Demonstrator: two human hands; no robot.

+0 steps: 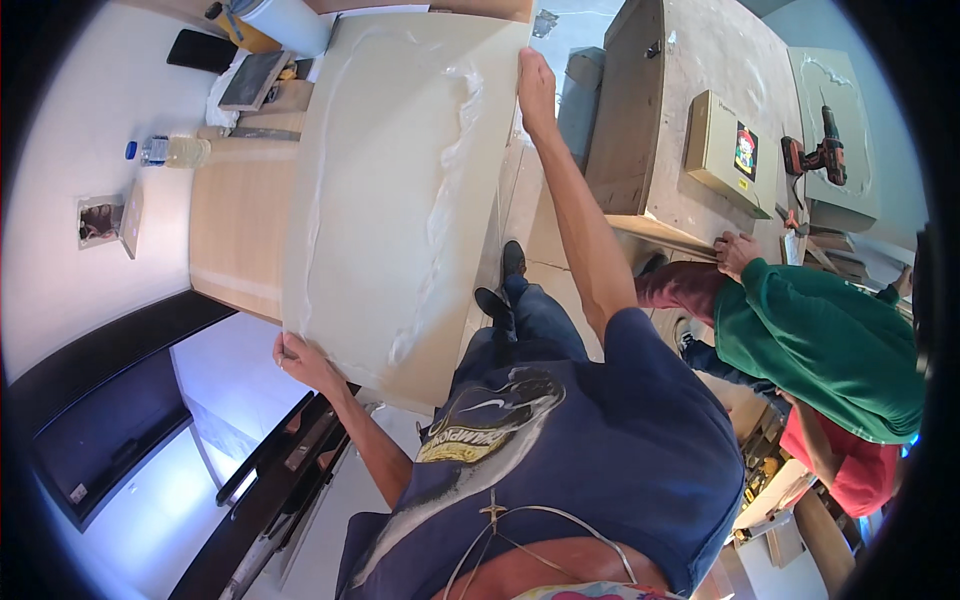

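Observation:
A large pale flat panel (385,200) lies before me, with a wavy bead of whitish glue (455,150) running round inside its edges. At the panel's near left corner, my left hand (305,362) is closed on the edge, a ring on one finger. My right hand (537,90) grips the far right edge, my arm stretched out. Fingers of both hands are partly hidden by the panel. Beneath and left of it shows a light wood surface (235,225).
A wooden cabinet (625,140) at the right bears a cardboard box (715,150) and a cordless drill (825,155). Beside it stands a co-worker in a green top (815,340); another wears red (845,460). Bottles (175,151) and a white bucket (290,20) are at the left.

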